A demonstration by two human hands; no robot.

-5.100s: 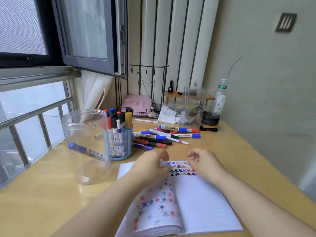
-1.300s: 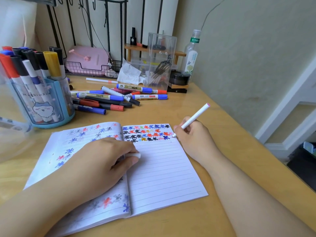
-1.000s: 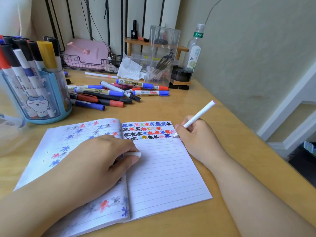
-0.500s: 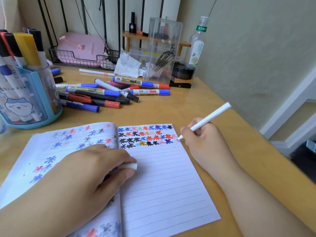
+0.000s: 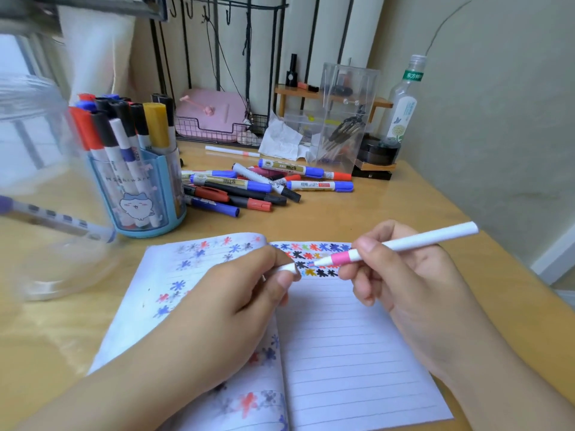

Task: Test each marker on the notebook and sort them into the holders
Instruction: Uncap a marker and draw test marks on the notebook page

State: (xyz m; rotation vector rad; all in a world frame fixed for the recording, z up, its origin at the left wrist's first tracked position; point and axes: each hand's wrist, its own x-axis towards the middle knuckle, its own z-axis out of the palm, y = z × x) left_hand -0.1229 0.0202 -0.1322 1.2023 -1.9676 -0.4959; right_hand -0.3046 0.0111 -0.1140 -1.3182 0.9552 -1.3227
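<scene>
- Your right hand point(image 5: 401, 275) pinches a white marker point(image 5: 404, 244) between thumb and fingers; the barrel runs up and away to the right, and the pink collar and tip point left, towards your other hand.
- The marker tip hangs just short of the white cap point(image 5: 287, 268); whether they touch, you cannot tell from this view.
- Your left hand point(image 5: 236, 303) is curled around that cap, thumb and forefinger clamped on it, only its end showing past the fingertips.
- Both hands are over the open notebook point(image 5: 351, 346). Just beyond your fingers, the top lines of the right page carry rows of blue, red, black and orange star marks; the lined part below your right hand is blank.
- The left page, under and beside your left hand, shows scattered blue, red and grey stars.
- Further out from your left hand stands a blue holder point(image 5: 140, 194) with upright markers, caps red, black, blue and yellow.
- Left of that, a clear jar point(image 5: 40, 169), blurred, with one purple-ended marker lying slanted inside.
- Beyond both hands, a loose pile of markers point(image 5: 249, 188) lies on the bench point(image 5: 373, 213).
- Past the pile: a single white pen point(image 5: 231, 150), crumpled tissue point(image 5: 280, 141), a clear organiser point(image 5: 342, 116) and a bottle point(image 5: 403, 101) near the wall.
</scene>
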